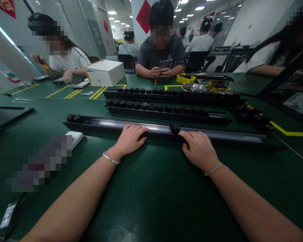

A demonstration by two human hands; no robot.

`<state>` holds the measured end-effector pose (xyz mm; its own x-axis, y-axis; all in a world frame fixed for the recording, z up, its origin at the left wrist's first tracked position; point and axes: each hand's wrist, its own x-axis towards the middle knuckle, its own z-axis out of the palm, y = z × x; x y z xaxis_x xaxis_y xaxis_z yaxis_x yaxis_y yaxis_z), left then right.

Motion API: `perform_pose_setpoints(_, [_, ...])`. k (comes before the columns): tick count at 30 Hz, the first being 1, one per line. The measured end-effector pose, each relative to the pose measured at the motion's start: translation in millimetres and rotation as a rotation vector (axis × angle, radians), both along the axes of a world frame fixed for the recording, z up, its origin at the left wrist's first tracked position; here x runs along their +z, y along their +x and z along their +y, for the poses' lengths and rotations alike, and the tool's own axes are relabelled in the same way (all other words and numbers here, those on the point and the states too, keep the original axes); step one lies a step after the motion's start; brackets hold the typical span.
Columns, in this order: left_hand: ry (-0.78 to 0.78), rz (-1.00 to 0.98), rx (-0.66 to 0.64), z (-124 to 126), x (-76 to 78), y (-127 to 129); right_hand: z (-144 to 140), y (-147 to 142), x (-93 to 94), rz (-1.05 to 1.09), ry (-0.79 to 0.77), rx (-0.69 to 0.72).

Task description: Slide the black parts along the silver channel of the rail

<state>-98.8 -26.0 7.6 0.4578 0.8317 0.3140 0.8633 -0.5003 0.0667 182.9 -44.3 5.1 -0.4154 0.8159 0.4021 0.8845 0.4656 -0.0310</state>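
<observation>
Left hand (129,138) lies flat, fingers spread and holding nothing, palm down on the near long black rail (131,127) that runs across the green table (151,188) just ahead of both wrists; right hand (198,149) is also flat and loosely spread, fingertips touching the same rail just beside a small black socket module (175,128) seated in it — that module sits between the two hands, closer to the right. Beyond the hands lie two more rails (166,111) filled with rows of modules, and further out a white box (104,72) and a seated person's hands (161,72) — well apart from the near rail.
</observation>
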Motion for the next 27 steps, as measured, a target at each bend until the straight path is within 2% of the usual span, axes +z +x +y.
perform_pose_setpoints(27, [-0.004, -0.006, -0.001, 0.5, -0.4, -0.3, -0.2, 2.8, -0.7, 0.044, 0.021, -0.031])
